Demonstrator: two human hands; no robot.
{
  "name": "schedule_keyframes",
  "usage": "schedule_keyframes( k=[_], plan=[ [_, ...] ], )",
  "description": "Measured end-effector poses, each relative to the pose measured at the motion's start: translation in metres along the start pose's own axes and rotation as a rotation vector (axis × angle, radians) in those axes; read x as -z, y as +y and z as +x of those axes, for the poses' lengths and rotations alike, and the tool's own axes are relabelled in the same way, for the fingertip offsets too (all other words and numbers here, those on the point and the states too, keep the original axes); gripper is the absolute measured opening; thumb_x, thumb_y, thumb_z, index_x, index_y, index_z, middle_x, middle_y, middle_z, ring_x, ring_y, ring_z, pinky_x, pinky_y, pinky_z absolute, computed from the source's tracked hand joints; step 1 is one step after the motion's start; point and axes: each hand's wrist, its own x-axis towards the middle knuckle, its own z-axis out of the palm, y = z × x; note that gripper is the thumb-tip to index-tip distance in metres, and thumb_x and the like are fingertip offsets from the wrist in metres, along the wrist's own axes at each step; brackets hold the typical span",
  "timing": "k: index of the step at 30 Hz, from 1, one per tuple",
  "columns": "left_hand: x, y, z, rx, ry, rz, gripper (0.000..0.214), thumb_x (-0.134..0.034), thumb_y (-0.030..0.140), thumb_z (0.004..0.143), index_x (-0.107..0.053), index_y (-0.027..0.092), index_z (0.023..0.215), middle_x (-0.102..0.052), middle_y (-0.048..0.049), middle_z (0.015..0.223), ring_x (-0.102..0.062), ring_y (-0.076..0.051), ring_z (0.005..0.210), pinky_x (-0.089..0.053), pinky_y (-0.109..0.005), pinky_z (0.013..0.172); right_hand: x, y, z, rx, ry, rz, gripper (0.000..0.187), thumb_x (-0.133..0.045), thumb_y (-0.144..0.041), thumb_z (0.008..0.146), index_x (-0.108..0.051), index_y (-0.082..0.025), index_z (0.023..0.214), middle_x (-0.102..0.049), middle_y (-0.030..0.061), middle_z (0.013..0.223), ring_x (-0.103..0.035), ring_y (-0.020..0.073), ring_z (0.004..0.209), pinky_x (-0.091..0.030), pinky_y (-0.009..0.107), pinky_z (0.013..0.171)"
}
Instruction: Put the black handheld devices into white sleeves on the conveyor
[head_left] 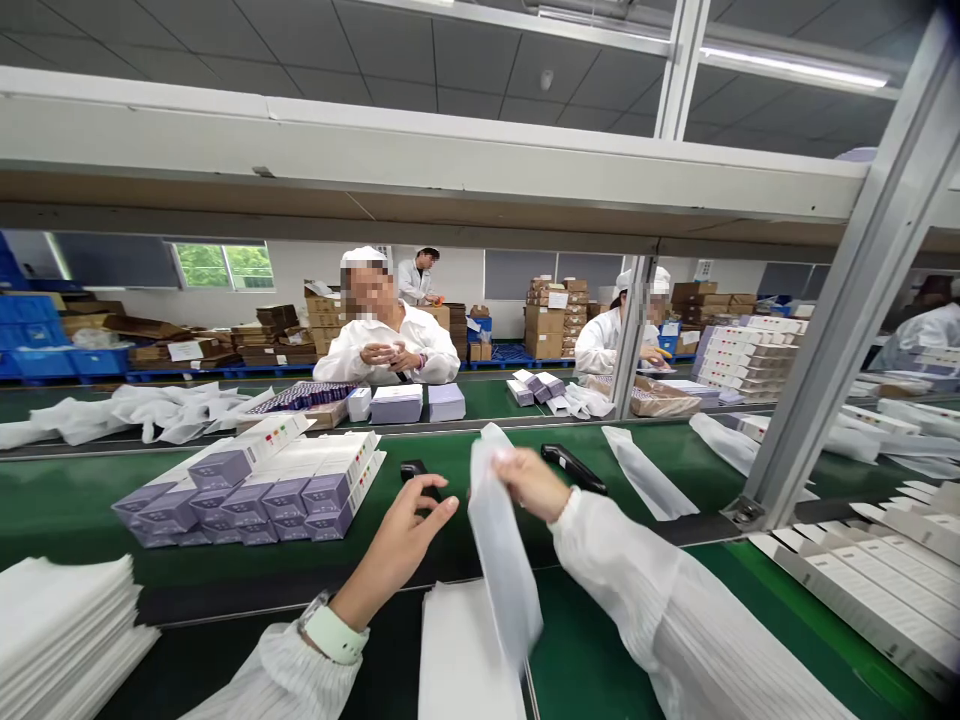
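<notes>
My right hand (531,482) pinches the upper end of a translucent white sleeve bag (504,560), which hangs down at a slant, its lower end blurred. To its left, my left hand (409,535) is raised with fingers apart and nothing in them; a mint-green watch band (337,632) circles that wrist. Under the bag lies a white stack of flat sheets or sleeves (461,660) at the near edge. A black handheld tool (574,468) rests just beyond my right hand, and another black object (420,472) is partly hidden behind my left fingers.
White-and-purple boxes (277,490) are stacked at left on the green conveyor (60,490). A white stack (67,630) stands near left; long white cartons (877,590) lie at right. A metal post (832,260) rises at right. Across the line, a person (390,340) works with both hands.
</notes>
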Motion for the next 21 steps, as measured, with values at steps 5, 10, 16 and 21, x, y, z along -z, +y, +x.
schedule_keyframes(
  k=[5,10,16,21],
  plan=[
    [-0.004,-0.013,-0.009,0.053,-0.539,0.370,0.031,-0.050,0.048,0.067,-0.054,0.019,0.078,-0.049,-0.0006,0.083,-0.047,-0.015,0.076,-0.037,-0.025,0.065,0.040,0.021,0.055,-0.058,0.321,-0.596,0.030,-0.041,-0.038,0.078,-0.057,-0.013,0.077,-0.059,0.0035,0.076,-0.054,0.0146,0.072,-0.040,0.026,0.067],
    [-0.005,-0.015,-0.008,0.087,-0.574,0.448,0.025,-0.059,0.039,0.060,-0.053,0.018,0.071,-0.048,0.0014,0.079,-0.045,-0.015,0.075,-0.034,-0.022,0.063,0.063,0.050,0.051,-0.251,0.524,-0.784,0.031,-0.058,-0.017,0.067,-0.054,-0.021,0.097,-0.052,0.0074,0.107,-0.043,0.0232,0.103,-0.029,0.037,0.086],
    [-0.006,-0.014,-0.008,0.104,-0.502,0.419,0.019,-0.058,0.036,0.061,-0.057,0.018,0.066,-0.051,0.0011,0.077,-0.047,-0.015,0.073,-0.033,-0.022,0.059,0.118,0.056,0.001,-0.501,0.746,-0.911,0.043,-0.049,-0.002,0.066,-0.046,-0.011,0.108,-0.044,0.0232,0.112,-0.036,0.0360,0.110,-0.021,0.055,0.084],
    [-0.008,-0.013,-0.013,0.048,-0.459,0.402,0.020,-0.049,0.033,0.069,-0.056,0.017,0.060,-0.051,0.0012,0.071,-0.048,-0.013,0.069,-0.032,-0.021,0.058,0.125,0.021,-0.014,-0.233,0.668,-0.761,0.060,-0.045,-0.010,0.072,-0.021,-0.021,0.126,-0.048,0.0105,0.110,-0.049,0.0204,0.100,-0.037,0.036,0.084]
  ],
)
